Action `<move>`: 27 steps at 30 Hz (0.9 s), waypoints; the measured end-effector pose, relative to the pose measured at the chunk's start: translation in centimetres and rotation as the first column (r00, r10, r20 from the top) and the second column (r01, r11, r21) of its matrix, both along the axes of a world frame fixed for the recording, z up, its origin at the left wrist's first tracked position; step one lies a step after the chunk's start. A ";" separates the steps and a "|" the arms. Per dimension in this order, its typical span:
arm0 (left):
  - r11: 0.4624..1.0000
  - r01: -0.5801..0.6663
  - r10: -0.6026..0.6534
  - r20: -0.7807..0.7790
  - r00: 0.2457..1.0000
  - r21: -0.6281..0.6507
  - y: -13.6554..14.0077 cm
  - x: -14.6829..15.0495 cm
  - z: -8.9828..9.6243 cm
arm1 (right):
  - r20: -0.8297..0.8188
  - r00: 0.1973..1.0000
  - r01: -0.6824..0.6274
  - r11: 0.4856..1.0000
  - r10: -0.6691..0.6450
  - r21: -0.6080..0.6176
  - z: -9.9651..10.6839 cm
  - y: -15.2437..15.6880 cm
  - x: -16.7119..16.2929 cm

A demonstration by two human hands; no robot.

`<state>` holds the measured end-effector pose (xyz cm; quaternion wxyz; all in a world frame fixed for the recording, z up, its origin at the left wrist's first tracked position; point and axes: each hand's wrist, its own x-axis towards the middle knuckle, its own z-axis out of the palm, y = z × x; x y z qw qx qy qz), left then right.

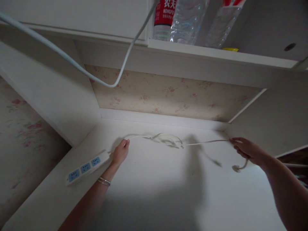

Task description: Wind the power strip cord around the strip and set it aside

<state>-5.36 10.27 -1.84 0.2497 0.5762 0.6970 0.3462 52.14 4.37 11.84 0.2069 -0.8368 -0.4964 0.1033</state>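
Observation:
A white power strip (pixel 88 167) with blue socket panels lies at the left, its cord leaving from the end by my left hand (pixel 120 151). That hand is closed round the cord just past the strip. Between my hands the white power cord (pixel 168 140) stretches across, with a coiled, looped bundle in its middle. Far to the right my right hand (pixel 245 149) pinches the cord near its other end. Below those fingers hangs the plug (pixel 236 168) on a short bent length of cord.
Above is a shelf (pixel 216 57) holding several plastic bottles (pixel 166 16). A thick white cable (pixel 72 62) dangles in the upper left foreground. Side panels and a flowered wall (pixel 154 96) enclose the white desk surface (pixel 154 186).

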 end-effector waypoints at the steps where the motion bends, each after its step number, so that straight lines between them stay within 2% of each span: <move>1: 1.000 0.003 -0.003 -0.003 1.000 -0.009 0.2 0.1 0.0 | -0.254 0.963 -0.086 0.996 0.090 0.025 0.6 -0.1 -1.2; 3: 1.000 0.017 -0.017 -0.002 1.000 -0.026 0.7 0.2 0.0 | -0.595 0.770 -0.212 0.972 0.230 0.102 2.3 -0.4 -3.8; 5: 0.997 0.062 -0.062 0.010 0.998 -0.041 0.9 0.2 0.2 | -0.700 0.643 -0.303 0.943 0.309 0.138 4.0 -0.6 -6.2; 6: 0.994 0.099 -0.099 0.018 0.995 -0.048 0.9 0.1 0.3 | -0.694 0.633 -0.363 0.923 0.344 0.128 4.8 -0.7 -7.3; 10: 0.953 0.293 -0.292 0.027 0.956 -0.072 0.6 -0.8 0.9 | -0.409 0.762 -0.526 0.848 0.502 0.062 6.2 -0.4 -11.2; 13: 0.908 0.408 -0.412 -0.027 0.911 -0.098 0.4 -2.1 1.1 | -0.138 0.782 -0.619 0.782 0.607 -0.072 5.9 0.0 -13.2; 15: 0.885 0.448 -0.459 -0.085 0.884 -0.122 0.4 -3.0 1.1 | 0.076 0.798 -0.585 0.798 0.598 -0.144 5.6 0.2 -14.1; 17: 0.876 0.462 -0.479 -0.142 0.866 -0.137 0.3 -3.8 1.1 | 0.170 0.820 -0.531 0.838 0.546 -0.130 5.4 0.2 -14.9; 19: 0.880 0.453 -0.473 -0.187 0.861 -0.141 0.0 -4.3 1.1 | 0.029 0.866 -0.498 0.866 0.499 -0.045 5.0 0.2 -15.7; 21: 0.896 0.421 -0.442 -0.219 0.870 -0.141 -0.3 -4.4 1.0 | -0.268 0.852 -0.449 0.891 0.449 0.064 4.3 0.1 -16.8; 24: 0.931 0.337 -0.362 -0.243 0.900 -0.139 -0.9 -4.0 0.9 | -0.633 0.661 -0.349 0.912 0.403 0.216 2.8 0.1 -19.6; 27: 0.952 0.275 -0.300 -0.222 0.928 -0.134 -1.4 -3.2 0.9 | -0.733 0.507 -0.320 0.889 0.453 0.328 1.1 0.3 -23.4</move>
